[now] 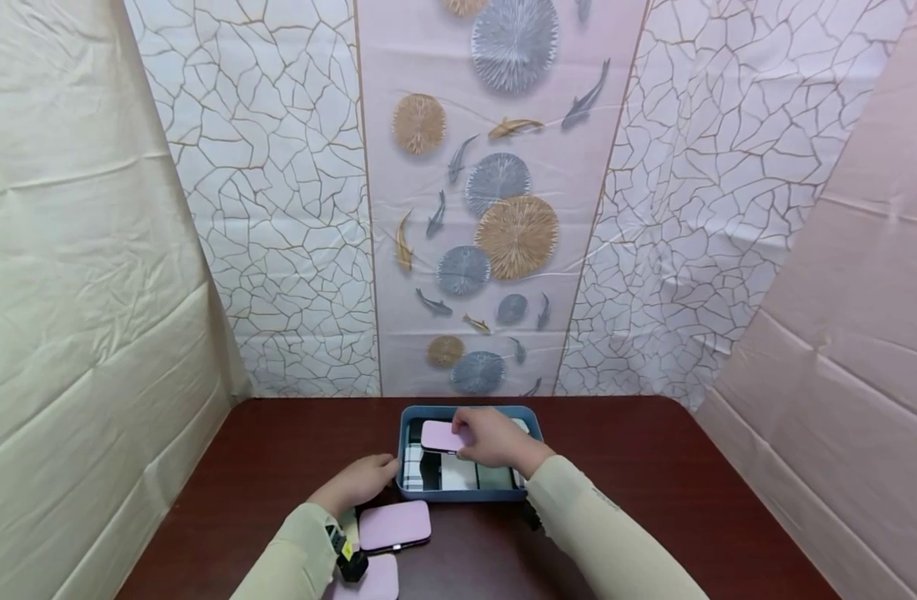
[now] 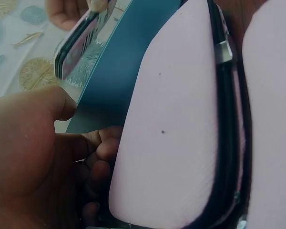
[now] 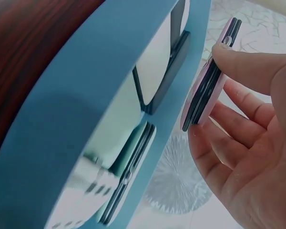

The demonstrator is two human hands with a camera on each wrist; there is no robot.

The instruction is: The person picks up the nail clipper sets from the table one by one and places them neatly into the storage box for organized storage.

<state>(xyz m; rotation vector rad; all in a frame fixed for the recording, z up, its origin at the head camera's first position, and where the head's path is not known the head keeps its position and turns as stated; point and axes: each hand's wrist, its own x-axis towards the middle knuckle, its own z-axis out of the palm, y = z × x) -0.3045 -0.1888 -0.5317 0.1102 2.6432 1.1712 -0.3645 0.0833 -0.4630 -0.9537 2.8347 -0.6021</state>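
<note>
My right hand pinches a small pink clasp case between thumb and fingers, above a blue rectangular box. In the right wrist view the pink case stands edge-on, its black rim and metal clasp showing. The fingers of my left hand are at the box's near left side; in the left wrist view, thumb and curled fingers grip its edge. Inside the box lie several cases, among them a plaid one, a white one and a green one.
Two more pink cases lie on the dark red table by my left forearm: one in front of the box, the other at the view's bottom edge. Behind the table hangs a patterned cloth, with pale cloth on both sides.
</note>
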